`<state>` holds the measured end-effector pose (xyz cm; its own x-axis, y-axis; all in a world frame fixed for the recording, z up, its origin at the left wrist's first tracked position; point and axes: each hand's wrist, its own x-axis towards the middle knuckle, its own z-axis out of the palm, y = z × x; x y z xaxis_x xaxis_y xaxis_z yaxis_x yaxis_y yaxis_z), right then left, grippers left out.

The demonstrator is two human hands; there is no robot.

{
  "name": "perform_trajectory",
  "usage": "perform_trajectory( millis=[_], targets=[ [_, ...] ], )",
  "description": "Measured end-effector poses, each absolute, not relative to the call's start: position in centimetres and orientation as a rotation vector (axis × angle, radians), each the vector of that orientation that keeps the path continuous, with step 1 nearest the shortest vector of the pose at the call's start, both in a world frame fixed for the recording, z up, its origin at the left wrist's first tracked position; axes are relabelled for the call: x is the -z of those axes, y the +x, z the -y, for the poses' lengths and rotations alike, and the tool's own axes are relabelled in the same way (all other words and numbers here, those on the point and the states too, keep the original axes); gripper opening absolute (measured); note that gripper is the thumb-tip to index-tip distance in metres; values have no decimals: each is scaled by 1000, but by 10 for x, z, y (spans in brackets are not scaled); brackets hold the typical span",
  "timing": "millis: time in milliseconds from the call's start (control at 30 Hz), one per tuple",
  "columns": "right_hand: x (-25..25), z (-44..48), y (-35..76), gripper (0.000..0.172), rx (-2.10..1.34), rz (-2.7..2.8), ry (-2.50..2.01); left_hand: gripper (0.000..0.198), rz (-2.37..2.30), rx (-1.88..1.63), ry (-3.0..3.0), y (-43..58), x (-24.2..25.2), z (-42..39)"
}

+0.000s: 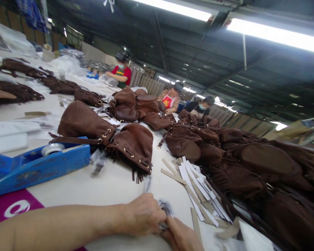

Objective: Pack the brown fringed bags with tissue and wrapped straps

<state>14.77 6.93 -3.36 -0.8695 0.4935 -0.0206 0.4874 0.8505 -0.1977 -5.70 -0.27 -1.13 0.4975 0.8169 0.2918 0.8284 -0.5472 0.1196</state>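
Observation:
My left hand (146, 214) reaches in from the lower left, its fingers curled closed. Against it, at the bottom edge, my right hand (181, 235) is closed too, and part of it is cut off. Between them is a small, blurred, grey-and-clear wrapped thing (165, 206), whose kind I cannot make out. Just beyond the hands lies a brown drawstring bag (133, 144) with fringe and metal eyelets. A second brown bag (82, 120) touches it. Right of my hands are loose white and tan strips (196, 184).
At left stands a blue tape dispenser (68, 160) with a crumpled clear wrapper (98, 160) beside it. A large heap of brown bags (251, 167) borders the right side. Another person's hand (1, 93) shows at far left. Several people work farther along the white table (115, 186).

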Motion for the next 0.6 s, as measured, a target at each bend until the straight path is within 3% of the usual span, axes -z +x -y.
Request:
perform_trajectory(
  millis=[133, 300, 400, 600],
  targets=[
    [16, -81, 153, 18, -419, 3057, -653, 22, 1344, 456, -2721, -73, 4, -5],
    [8, -62, 137, 27, -459, 3006, -993, 10, 1485, 544, -2616, -51, 25, -6],
    [17, -54, 128, 13, -371, 2926, -1181, 12, 1548, 527, -2622, -50, 25, -3],
    [5, -74, 132, 19, -451, 3064, -820, 17, 1257, 520, -2709, -88, -3, -7]
  ],
)
